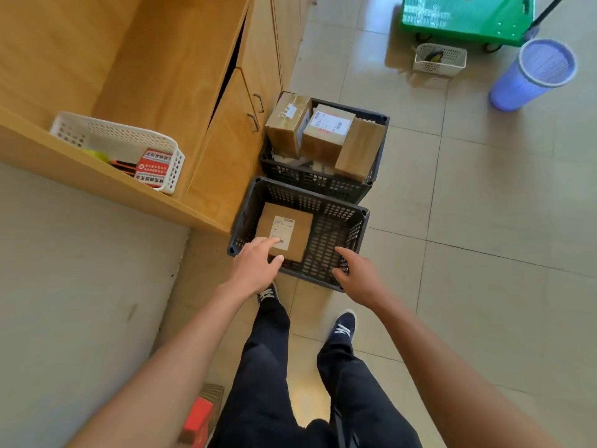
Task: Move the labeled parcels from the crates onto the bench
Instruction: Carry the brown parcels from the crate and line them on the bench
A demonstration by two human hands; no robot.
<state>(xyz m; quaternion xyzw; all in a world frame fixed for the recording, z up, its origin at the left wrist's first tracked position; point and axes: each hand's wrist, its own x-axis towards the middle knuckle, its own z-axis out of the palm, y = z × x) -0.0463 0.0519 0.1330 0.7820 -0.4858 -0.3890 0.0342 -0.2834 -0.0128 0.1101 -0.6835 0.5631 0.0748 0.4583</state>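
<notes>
While both bare arms reached down over the near black plastic crate (339, 227), the left hand (255, 266) hung over the near left corner of a brown cardboard parcel (286, 231) lying flat on the crate's floor, its white shipping label (282, 231) facing up. That hand's fingers were loosely spread and slightly bent, the forefinger stretched toward the label; whether any fingertip touched the cardboard could not be told. The right hand (358, 273) hovered over the crate's near right rim with relaxed, parted fingers, holding nothing.

Directly beyond, touching the first, stood a second black crate (323, 182) packed with three cardboard boxes: a taped one (287, 121) tilted at the left, one with a white label (328, 130) in the middle, and a plain one (360, 148) leaning at the right.

To the left ran a pale grey bench top (80, 270), and behind it a wooden cabinet (226, 134) whose ledge carried a white perforated basket (122, 137) holding a red-printed packet (153, 168). On the tiled floor (484, 189) farther off stood a lilac waste bin (529, 76), a small white basket (441, 59) and a green trolley (465, 17).
</notes>
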